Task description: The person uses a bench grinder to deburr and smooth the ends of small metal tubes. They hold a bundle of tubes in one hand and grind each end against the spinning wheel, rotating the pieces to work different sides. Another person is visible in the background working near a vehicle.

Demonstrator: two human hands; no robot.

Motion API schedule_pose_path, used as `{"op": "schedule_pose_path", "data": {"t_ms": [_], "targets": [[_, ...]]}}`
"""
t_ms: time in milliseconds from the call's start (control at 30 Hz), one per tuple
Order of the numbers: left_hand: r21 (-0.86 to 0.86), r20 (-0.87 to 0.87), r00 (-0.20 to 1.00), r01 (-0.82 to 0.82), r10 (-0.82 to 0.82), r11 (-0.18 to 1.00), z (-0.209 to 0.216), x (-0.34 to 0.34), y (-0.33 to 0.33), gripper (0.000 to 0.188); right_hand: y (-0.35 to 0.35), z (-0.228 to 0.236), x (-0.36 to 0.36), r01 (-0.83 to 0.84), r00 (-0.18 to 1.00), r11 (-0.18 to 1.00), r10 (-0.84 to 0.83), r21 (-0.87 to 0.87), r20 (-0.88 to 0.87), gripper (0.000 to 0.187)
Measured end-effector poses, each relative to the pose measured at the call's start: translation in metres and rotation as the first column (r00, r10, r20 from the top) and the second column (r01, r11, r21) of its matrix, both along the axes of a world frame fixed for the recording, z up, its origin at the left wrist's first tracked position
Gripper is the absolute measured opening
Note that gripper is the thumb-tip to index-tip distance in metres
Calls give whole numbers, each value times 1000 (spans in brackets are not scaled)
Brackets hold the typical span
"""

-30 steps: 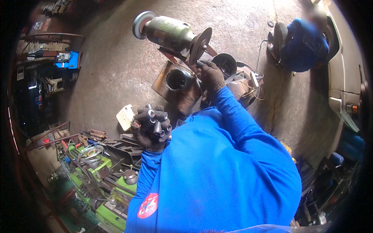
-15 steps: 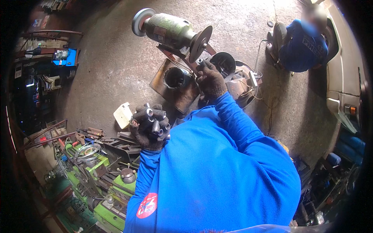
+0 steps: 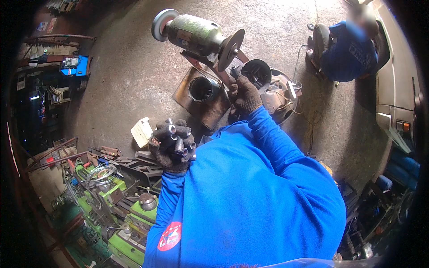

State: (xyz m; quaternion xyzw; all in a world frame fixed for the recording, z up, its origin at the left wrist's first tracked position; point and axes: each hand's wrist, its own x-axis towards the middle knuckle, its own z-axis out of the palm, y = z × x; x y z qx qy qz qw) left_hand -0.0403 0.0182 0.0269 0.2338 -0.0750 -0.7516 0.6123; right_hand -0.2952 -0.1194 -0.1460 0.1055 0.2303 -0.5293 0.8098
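In a dark knitted glove, my left hand [image 3: 169, 154] cradles several short metal tubes [image 3: 179, 146] in a loose pile, their round open ends showing. My right hand [image 3: 246, 96], gloved too, grips one short dark tube [image 3: 234, 71] between thumb and fingers, close to the rim of a round can [image 3: 269, 71] holding more tubes. Just above that hand is the disc [image 3: 231, 50] of a green bench grinder [image 3: 196, 35]. Left of the hand stands a second round can [image 3: 191, 89], with dark pieces inside.
A rusty metal plate [image 3: 183, 100] lies beneath the second can. Green lathe-like machinery [image 3: 120, 243] fills the lower left, near a pale yellow container [image 3: 141, 132]. At the upper right, a person in blue [image 3: 348, 53] crouches beside a vehicle [image 3: 395, 89]. A cable [image 3: 298, 60] crosses the floor.
My right hand has turned slightly and drawn back from the grinder disc toward the right-hand can, and its tube now points differently. The left hand has stayed still.
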Motion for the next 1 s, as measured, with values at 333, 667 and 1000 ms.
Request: {"op": "schedule_pose_path", "data": {"t_ms": [333,667,1000], "targets": [[30,-65,998,12,-10,999,2,-1,-2,59,-6,-1,2,50,989,998,-56,-44,-134,38],[29,-158,985,68,-63,997,2,0,-4,52,-5,-22,3,97,985,990,-110,-102,-134,42],[14,-141,984,112,-109,994,3,4,-6,59,-17,0,7,86,918,995,-99,-50,-385,44]]}}
